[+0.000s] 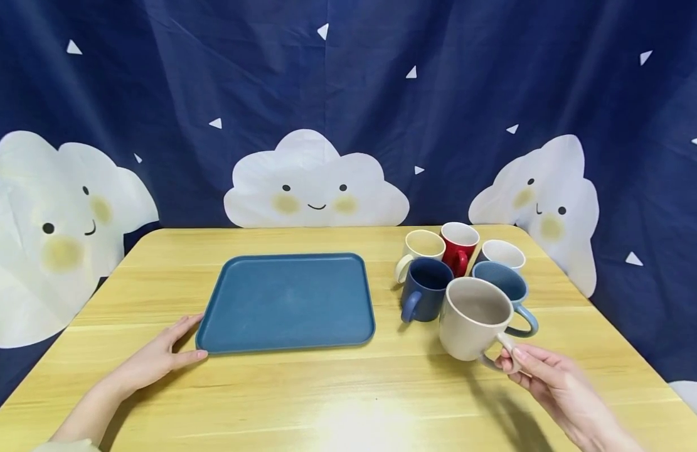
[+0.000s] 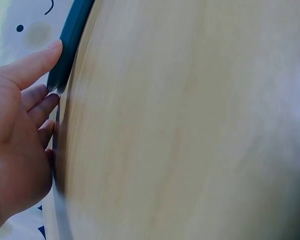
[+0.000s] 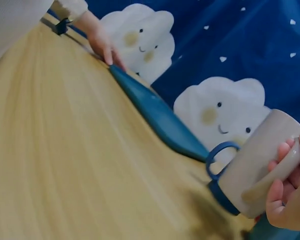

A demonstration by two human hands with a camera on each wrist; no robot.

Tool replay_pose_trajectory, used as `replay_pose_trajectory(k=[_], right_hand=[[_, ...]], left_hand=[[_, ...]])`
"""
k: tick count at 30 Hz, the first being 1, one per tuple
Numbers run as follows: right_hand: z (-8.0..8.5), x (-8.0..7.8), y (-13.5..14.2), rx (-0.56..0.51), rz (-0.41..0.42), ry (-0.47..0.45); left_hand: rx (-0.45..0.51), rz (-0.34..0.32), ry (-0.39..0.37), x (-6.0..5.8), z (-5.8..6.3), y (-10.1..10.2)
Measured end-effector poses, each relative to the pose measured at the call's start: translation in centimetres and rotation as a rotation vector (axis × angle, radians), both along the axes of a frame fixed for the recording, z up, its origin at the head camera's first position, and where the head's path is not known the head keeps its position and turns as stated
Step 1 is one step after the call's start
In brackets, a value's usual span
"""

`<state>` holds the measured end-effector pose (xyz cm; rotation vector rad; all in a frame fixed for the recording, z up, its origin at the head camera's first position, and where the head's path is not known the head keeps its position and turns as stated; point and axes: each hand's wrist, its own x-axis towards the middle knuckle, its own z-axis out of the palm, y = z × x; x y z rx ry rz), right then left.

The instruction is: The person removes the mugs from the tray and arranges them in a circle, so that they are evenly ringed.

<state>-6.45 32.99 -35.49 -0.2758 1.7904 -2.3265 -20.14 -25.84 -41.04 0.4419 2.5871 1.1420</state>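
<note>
My right hand point(image 1: 563, 383) grips the handle of a light beige mug point(image 1: 467, 323). The mug is held just above the table, nearly upright, and its shadow falls on the wood below. In the right wrist view the fingers curl through the handle of the same mug point(image 3: 270, 165). On the left, my left hand point(image 1: 150, 361) rests at the near left corner of a blue rectangular tray point(image 1: 286, 301). Its thumb and fingertips touch the rim, fairly straight, as the left wrist view also shows beside the tray edge point(image 2: 72, 45).
Behind the beige mug stand a dark blue mug point(image 1: 424, 298), a cream mug point(image 1: 421, 245), a red mug point(image 1: 455, 248), a white-lined mug point(image 1: 503, 252) and a lighter blue mug point(image 1: 520, 311), close together. A navy curtain point(image 1: 359, 75) with clouds hangs behind the wooden table point(image 1: 303, 395).
</note>
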Motion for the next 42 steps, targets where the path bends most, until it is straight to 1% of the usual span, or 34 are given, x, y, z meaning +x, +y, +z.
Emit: replay_pose_trajectory(k=[2,6,9,11,14,17,21,27,30,34,38,42], right_hand=[[-0.6,0.0,-0.2,0.026,-0.050,-0.024],[-1.4,0.1,-0.8,0.120,-0.150,-0.051],[-2.0,0.1,-1.4,0.141,-0.202,-0.060],[-2.5,0.1,-1.7,0.113,-0.205,-0.064],[-3.1,0.2,-2.1,0.040,-0.174,-0.059],[-3.5,0.1,-2.5,0.020,-0.178,-0.047],[-3.5,-0.1,-3.0,0.016,-0.223,-0.049],[-3.6,-0.2,-3.6,-0.105,-0.215,-0.027],[-3.5,-0.1,-3.9,-0.142,-0.221,-0.029],[-3.5,0.0,-4.3,-0.146,-0.268,-0.044],[-3.6,0.0,-4.6,-0.115,-0.327,-0.048],[-3.6,0.1,-5.0,-0.096,-0.362,-0.051]], left_hand=[[-0.005,-0.003,-0.003,0.0,0.0,0.1],[-0.011,-0.002,-0.012,0.2,0.1,0.1],[-0.011,-0.001,-0.012,0.1,0.0,0.1],[-0.010,-0.003,-0.009,0.1,0.0,0.1],[-0.008,-0.006,-0.013,0.1,-0.1,0.2],[-0.009,-0.002,-0.019,0.1,-0.1,0.2],[-0.014,0.006,-0.016,0.0,-0.1,0.1],[-0.019,0.007,-0.005,-0.1,0.0,0.0],[-0.019,0.003,-0.005,0.0,0.1,0.1],[-0.018,0.002,-0.009,0.0,0.1,0.1],[-0.017,0.004,-0.011,0.0,0.1,0.1],[-0.021,0.003,-0.001,0.0,0.0,0.0]])
